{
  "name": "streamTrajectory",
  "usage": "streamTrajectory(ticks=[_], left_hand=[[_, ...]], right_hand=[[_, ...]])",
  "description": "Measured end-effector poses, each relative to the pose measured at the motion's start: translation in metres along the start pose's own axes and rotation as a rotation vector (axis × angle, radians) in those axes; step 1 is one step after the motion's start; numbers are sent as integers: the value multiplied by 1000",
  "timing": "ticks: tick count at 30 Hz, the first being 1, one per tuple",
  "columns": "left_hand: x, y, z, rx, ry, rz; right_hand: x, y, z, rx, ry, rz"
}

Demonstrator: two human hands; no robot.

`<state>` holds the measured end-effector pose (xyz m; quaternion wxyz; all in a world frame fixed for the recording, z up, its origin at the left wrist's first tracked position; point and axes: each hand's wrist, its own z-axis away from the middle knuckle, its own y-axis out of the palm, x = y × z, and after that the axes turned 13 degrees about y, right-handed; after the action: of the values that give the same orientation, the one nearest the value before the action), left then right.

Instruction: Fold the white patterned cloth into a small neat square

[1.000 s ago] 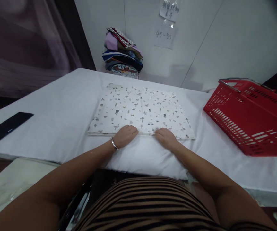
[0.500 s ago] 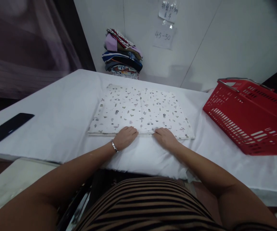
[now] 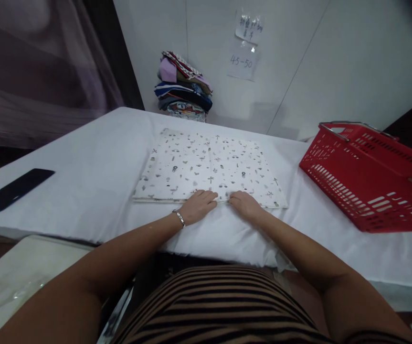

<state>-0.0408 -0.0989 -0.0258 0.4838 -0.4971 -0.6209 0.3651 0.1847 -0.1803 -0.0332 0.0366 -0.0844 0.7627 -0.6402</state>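
So my printed cloth looks layered but wide, left hand and right hand at its six-o'clock edge, grip unclear.

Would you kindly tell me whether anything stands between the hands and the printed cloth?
Nothing visible does: the left hand and right hand both rest at the near edge of the printed cloth.

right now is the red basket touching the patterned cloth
No, the red basket stands apart from the patterned cloth, with white table cover between them.
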Motion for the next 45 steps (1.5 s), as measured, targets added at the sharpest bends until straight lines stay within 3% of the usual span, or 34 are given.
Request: streamTrajectory(ticks=[8, 16, 24, 35, 40, 45], left_hand=[[2, 9, -18, 38, -36, -11], [4, 12, -17, 9, -230, 120], [1, 5, -12, -85, -162, 177], [0, 8, -24, 8, -104, 16], [-1, 4, -26, 35, -115, 134], [1, 5, -19, 20, -138, 261]], right_hand=[[5, -7, 4, -40, -41, 36], [12, -6, 1, -45, 10, 94], [2, -5, 0, -24, -11, -9], [5, -18, -4, 62, 0, -28], [5, -19, 2, 73, 10, -169], [6, -16, 4, 41, 117, -263]])
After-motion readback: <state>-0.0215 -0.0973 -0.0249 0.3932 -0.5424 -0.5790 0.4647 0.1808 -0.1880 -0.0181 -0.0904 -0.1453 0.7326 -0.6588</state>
